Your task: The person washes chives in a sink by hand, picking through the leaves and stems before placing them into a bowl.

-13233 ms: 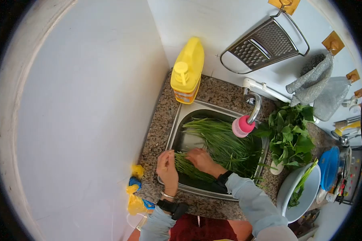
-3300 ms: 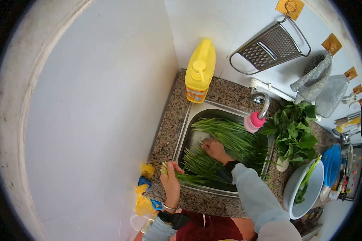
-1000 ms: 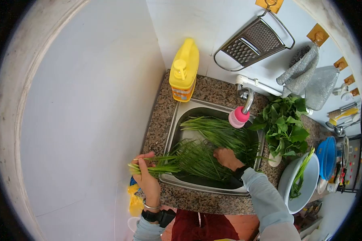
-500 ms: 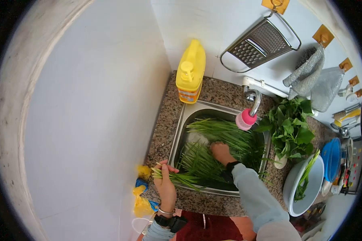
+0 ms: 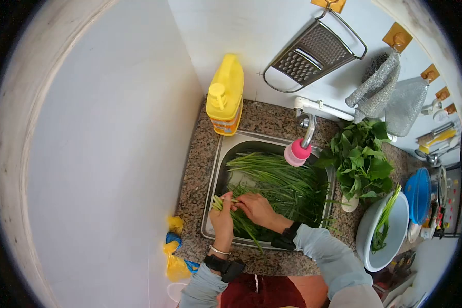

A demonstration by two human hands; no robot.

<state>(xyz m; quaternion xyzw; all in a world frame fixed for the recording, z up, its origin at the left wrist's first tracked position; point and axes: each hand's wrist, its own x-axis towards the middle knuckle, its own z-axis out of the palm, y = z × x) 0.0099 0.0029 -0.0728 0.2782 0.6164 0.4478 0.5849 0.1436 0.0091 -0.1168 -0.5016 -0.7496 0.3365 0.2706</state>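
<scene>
In the head view, my left hand (image 5: pixel 222 220) is closed around a small bunch of garlic chives (image 5: pixel 247 231) over the left front corner of the sink. Their pale stem ends stick up past the thumb, and the green leaves trail down to the right. My right hand (image 5: pixel 258 209) meets it there, fingertips pinched on the stems beside the left fingers. Many more loose garlic chives (image 5: pixel 272 167) float in the water of the steel sink (image 5: pixel 216 169), below and behind both hands.
A faucet with a pink nozzle (image 5: pixel 298 152) hangs over the sink's back right. Behind stands a yellow jug (image 5: pixel 226 97). To the right are leafy greens (image 5: pixel 362 161) and a pale basin (image 5: pixel 364 241) holding some chives. A metal grater (image 5: pixel 313 54) hangs on the wall.
My right hand has come up out of the sink and moved left to the bunch, now pinching its stems. My left hand has shifted slightly right with the bunch. The view has shifted a little.
</scene>
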